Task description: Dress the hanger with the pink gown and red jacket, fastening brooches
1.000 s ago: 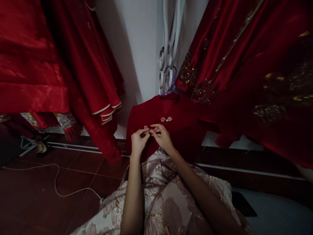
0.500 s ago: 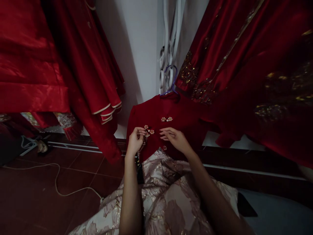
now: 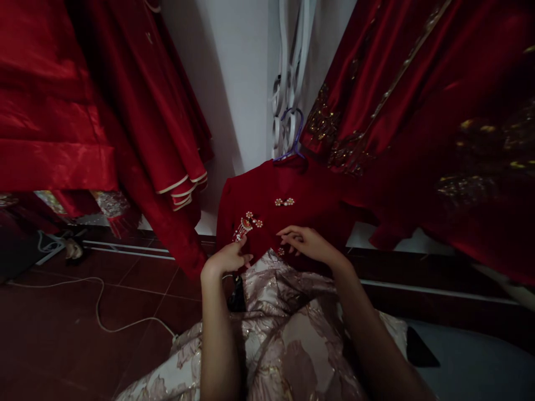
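A dark red jacket [image 3: 292,214] hangs on a purple hanger [image 3: 292,136] against the white wall, above a pale floral brocade skirt [image 3: 288,328]. On its front are a pearl clasp with a beaded tassel [image 3: 246,225] and a second pearl clasp [image 3: 285,202]. My left hand [image 3: 225,259] pinches the jacket's left edge just under the tassel. My right hand [image 3: 307,244] rests on the lower front of the jacket, fingers curled and apart, holding nothing I can see.
Red satin garments [image 3: 83,111] hang at left, and red gowns with gold embroidery [image 3: 418,111] at right. White hangers [image 3: 288,78] hang on the wall. A white cable [image 3: 98,312] trails over the dark red tiled floor [image 3: 62,340].
Both hands left the tasselled clasp and moved down. The tassel now hangs free. My left hand dropped to the jacket's edge; my right slid right and down onto the lower front.
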The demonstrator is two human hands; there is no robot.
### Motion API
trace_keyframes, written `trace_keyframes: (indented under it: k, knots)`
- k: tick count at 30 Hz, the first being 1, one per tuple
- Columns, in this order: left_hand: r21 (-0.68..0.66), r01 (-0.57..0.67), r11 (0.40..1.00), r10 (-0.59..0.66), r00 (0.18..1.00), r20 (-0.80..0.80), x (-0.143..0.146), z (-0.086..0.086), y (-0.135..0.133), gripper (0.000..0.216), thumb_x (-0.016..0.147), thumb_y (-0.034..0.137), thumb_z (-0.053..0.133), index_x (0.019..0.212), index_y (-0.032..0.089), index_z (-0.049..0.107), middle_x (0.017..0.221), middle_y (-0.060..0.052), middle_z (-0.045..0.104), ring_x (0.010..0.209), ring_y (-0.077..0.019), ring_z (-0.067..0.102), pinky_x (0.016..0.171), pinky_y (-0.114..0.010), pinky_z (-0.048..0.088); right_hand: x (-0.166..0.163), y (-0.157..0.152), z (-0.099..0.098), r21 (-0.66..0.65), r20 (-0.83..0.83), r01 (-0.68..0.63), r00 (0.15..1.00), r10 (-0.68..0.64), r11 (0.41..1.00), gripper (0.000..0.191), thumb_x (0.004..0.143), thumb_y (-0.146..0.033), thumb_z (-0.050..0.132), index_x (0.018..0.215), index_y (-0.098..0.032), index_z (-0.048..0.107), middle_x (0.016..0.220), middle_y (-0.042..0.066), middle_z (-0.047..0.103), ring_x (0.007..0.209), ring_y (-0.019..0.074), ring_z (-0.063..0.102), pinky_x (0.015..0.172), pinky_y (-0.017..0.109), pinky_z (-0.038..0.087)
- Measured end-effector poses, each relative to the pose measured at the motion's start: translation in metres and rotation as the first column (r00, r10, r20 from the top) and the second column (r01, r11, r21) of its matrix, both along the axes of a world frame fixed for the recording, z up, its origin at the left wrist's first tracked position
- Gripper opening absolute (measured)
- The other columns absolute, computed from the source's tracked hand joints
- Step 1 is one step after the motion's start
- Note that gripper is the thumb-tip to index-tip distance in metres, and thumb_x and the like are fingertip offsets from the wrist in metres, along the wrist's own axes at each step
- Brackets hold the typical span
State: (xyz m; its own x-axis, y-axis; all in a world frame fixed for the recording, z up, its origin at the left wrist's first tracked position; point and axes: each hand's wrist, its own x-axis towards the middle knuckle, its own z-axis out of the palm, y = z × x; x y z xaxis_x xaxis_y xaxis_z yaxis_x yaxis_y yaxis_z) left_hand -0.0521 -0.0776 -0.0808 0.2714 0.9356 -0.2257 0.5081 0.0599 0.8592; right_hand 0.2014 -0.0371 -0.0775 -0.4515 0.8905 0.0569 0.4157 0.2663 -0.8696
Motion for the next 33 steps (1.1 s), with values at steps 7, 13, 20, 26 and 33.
trace_keyframes:
  k: [7,13,20,26,33]
  knots:
    - [-0.019,0.045,0.999,-0.045,0.999,0.004,0.013,0.007,0.002,0.08,0.067,0.036,0.065,0.136,0.013,0.034,0.064,-0.002,0.068,0.038,-0.0099,0.047,0.037,-0.021,0.035,-0.001,-0.001,0.001,0.007,0.003,0.008,1.0,-0.008,1.0,0.027,0.082,-0.031,0.05,0.103,-0.019,0.061,0.083,0.006,0.068,0.057,0.0098,0.061,0.045,0.02,0.049]
    - [-0.095,-0.006,0.995,0.013,0.997,0.075,0.03,0.004,0.001,0.096,0.062,0.034,0.07,0.14,0.01,0.021,0.052,0.002,0.064,0.028,-0.0098,0.044,0.036,-0.021,0.034,-0.002,-0.002,0.001,0.01,-0.001,0.02,1.0,-0.02,1.0,0.026,0.081,-0.03,0.052,0.102,-0.019,0.062,0.082,0.005,0.068,0.057,0.0099,0.061,0.044,0.019,0.048]
    - [-0.182,-0.113,0.977,0.111,0.994,-0.022,0.046,0.015,-0.004,0.11,0.063,0.043,0.07,0.14,0.0,0.003,0.049,0.0,0.063,0.026,-0.013,0.044,0.037,-0.025,0.037,0.002,0.001,-0.004,0.005,0.031,0.032,0.999,-0.032,0.999,0.027,0.081,-0.033,0.052,0.1,-0.017,0.062,0.078,0.005,0.067,0.056,0.0102,0.061,0.045,0.02,0.048]
    - [-0.165,-0.234,0.958,0.231,0.972,-0.037,0.033,0.023,-0.008,0.123,0.066,0.049,0.067,0.135,-0.004,-0.019,0.05,-0.003,0.065,0.029,-0.0145,0.048,0.038,-0.024,0.038,0.005,0.005,-0.009,-0.002,0.041,0.033,0.999,-0.033,0.999,0.024,0.08,-0.033,0.053,0.094,-0.017,0.063,0.07,0.002,0.065,0.053,0.0091,0.059,0.046,0.019,0.048]
    - [0.19,-0.38,0.906,0.387,0.922,-0.004,-0.004,-0.009,0.014,0.117,0.048,0.035,0.081,0.14,0.01,0.014,0.071,-0.008,0.069,0.052,-0.0177,0.061,0.053,-0.025,0.044,0.004,0.003,-0.01,-0.012,0.037,0.035,0.999,-0.035,0.999,0.021,0.077,-0.03,0.055,0.092,-0.017,0.064,0.071,0.003,0.065,0.053,0.0095,0.059,0.044,0.02,0.048]
